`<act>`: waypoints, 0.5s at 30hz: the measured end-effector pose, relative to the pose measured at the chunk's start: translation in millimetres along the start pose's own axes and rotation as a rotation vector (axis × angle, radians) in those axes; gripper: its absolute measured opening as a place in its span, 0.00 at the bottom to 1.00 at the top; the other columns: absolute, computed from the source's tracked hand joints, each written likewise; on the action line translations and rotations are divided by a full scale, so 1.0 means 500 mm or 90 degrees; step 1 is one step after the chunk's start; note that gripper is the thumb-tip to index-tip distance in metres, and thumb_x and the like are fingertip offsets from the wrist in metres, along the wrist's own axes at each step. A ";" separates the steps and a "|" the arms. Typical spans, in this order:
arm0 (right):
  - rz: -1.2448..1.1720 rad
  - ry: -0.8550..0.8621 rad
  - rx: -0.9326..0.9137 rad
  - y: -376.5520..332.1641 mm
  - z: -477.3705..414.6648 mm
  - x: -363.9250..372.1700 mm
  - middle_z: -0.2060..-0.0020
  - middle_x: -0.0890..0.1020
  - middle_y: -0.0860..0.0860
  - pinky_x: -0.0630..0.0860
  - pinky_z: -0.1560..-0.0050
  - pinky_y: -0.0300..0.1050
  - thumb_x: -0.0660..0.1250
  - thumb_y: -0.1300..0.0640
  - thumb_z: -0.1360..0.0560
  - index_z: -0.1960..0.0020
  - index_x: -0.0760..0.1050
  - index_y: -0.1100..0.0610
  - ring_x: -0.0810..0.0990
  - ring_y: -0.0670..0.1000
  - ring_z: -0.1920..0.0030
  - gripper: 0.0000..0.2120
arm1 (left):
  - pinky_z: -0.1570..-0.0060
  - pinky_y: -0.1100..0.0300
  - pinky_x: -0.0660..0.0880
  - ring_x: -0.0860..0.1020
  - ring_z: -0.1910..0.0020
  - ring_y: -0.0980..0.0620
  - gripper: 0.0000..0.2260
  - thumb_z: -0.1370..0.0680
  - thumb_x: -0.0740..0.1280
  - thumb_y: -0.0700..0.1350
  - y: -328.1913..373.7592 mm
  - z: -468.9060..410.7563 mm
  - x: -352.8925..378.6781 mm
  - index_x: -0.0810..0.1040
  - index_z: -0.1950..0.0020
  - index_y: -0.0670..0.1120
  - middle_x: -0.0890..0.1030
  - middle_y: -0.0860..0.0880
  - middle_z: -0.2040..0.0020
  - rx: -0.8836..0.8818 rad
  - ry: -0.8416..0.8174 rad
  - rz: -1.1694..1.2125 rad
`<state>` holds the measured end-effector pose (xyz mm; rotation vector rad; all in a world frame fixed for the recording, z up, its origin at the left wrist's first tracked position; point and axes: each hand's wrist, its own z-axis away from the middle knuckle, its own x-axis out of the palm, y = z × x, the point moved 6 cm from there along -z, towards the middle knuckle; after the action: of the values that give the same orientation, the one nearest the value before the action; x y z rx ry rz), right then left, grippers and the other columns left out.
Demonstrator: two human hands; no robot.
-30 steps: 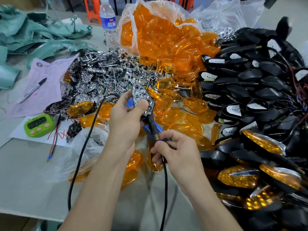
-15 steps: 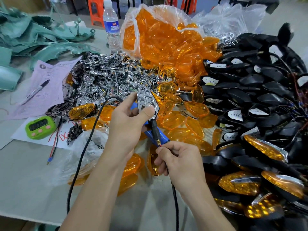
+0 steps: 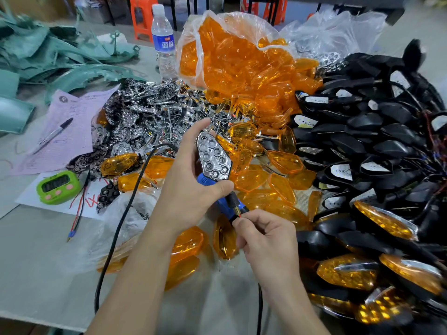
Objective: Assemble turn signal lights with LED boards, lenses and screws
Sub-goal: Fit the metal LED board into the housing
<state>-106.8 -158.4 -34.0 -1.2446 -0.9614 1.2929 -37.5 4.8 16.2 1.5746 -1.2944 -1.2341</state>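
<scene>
My left hand (image 3: 186,189) grips a turn signal housing (image 3: 212,157) whose chrome honeycomb reflector faces me, with no lens on it. Its black stalk (image 3: 233,200) points down toward my right hand (image 3: 266,240), which pinches the wire end just below the stalk. A blue tool (image 3: 223,206) lies behind the stalk. Loose amber lenses (image 3: 285,163) lie scattered just right of the housing. A heap of chrome reflectors (image 3: 150,122) sits behind my left hand.
A clear bag of amber lenses (image 3: 237,61) stands at the back, black housings (image 3: 377,141) are piled on the right, finished lights (image 3: 384,221) lie near right. A black cable (image 3: 121,228), green timer (image 3: 58,187), pen on pink paper (image 3: 54,134) and water bottle (image 3: 163,42) lie left.
My left hand has raised and turned the housing more upright. My right hand has slid along the wire up to the stalk's end.
</scene>
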 end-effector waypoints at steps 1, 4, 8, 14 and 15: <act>-0.009 0.001 0.000 0.002 -0.001 -0.001 0.74 0.78 0.51 0.70 0.70 0.35 0.72 0.62 0.23 0.61 0.83 0.51 0.71 0.45 0.75 0.10 | 0.41 0.49 0.82 0.81 0.37 0.52 0.45 0.37 0.78 0.50 0.000 0.001 0.000 0.64 0.24 0.68 0.76 0.61 0.31 0.003 0.003 -0.002; -0.025 0.006 -0.002 0.008 -0.002 -0.003 0.75 0.77 0.51 0.71 0.67 0.38 0.71 0.63 0.23 0.62 0.83 0.52 0.71 0.47 0.73 0.11 | 0.43 0.48 0.83 0.81 0.38 0.56 0.45 0.38 0.80 0.49 -0.002 0.007 0.003 0.65 0.25 0.67 0.76 0.66 0.33 0.001 0.029 -0.017; -0.023 0.005 -0.017 0.006 0.001 -0.002 0.75 0.77 0.50 0.72 0.68 0.35 0.72 0.63 0.23 0.62 0.83 0.50 0.71 0.45 0.73 0.12 | 0.45 0.51 0.84 0.82 0.39 0.57 0.41 0.37 0.81 0.45 -0.005 0.011 0.003 0.66 0.30 0.64 0.77 0.62 0.30 -0.014 0.061 -0.011; -0.016 0.009 -0.023 0.004 0.002 -0.001 0.75 0.78 0.51 0.72 0.68 0.37 0.72 0.63 0.23 0.62 0.84 0.50 0.71 0.46 0.73 0.12 | 0.45 0.49 0.83 0.84 0.40 0.53 0.38 0.36 0.79 0.41 -0.006 0.009 0.004 0.67 0.33 0.61 0.79 0.57 0.33 -0.018 0.054 0.026; -0.017 0.011 -0.023 0.004 0.003 -0.001 0.75 0.78 0.51 0.72 0.68 0.37 0.72 0.63 0.23 0.62 0.84 0.51 0.71 0.45 0.73 0.12 | 0.45 0.50 0.83 0.83 0.40 0.52 0.38 0.36 0.79 0.40 -0.006 0.008 0.005 0.68 0.33 0.62 0.79 0.58 0.33 -0.015 0.050 0.033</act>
<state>-108.5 -158.9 -35.7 -1.2645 -0.9897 1.2477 -40.5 3.1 11.9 1.5488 -1.2589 -1.1403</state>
